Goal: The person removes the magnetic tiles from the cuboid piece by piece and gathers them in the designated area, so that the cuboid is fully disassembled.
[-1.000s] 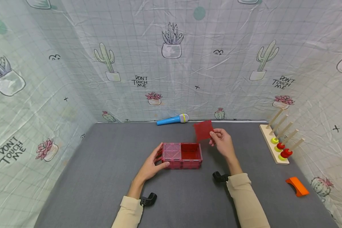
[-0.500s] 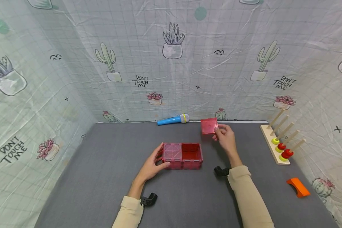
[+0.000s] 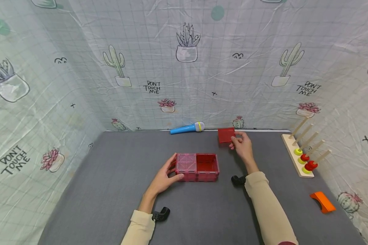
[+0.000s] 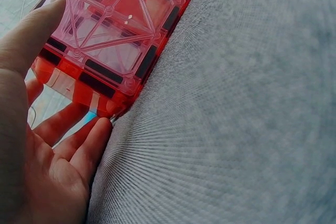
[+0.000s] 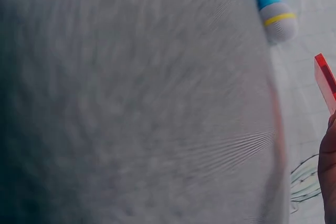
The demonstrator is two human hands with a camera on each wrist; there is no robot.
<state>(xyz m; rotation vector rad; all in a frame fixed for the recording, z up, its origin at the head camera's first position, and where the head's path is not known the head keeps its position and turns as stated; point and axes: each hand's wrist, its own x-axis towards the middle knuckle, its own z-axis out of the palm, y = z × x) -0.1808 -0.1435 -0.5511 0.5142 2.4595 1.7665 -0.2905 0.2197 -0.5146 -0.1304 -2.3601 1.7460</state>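
Note:
A box of translucent red magnetic tiles point(image 3: 187, 176) sits on the table, its left half covered on top and its right half uncovered. My left hand point(image 3: 162, 180) grips the box's left end, thumb at the front and fingers round the side; the left wrist view shows the triangular ribs and dark magnets of its tiles point(image 4: 113, 22). Beyond the box to the right, my right hand point(image 3: 243, 148) pinches a red square magnetic tile point(image 3: 226, 135) by its right edge, above the table. Only the tile's edge point(image 5: 324, 80) and part of that hand show in the right wrist view.
A blue toy microphone point(image 3: 187, 128) lies at the table's back edge, left of the raised tile. On the right stands a wooden peg board point(image 3: 289, 149) with red and yellow rings. Nearer me lies an orange arch block point(image 3: 324, 203). A patterned cloth hangs behind the table.
My right hand has carried the red tile a little to the right, away from the box, and turned it. The left hand stays on the box.

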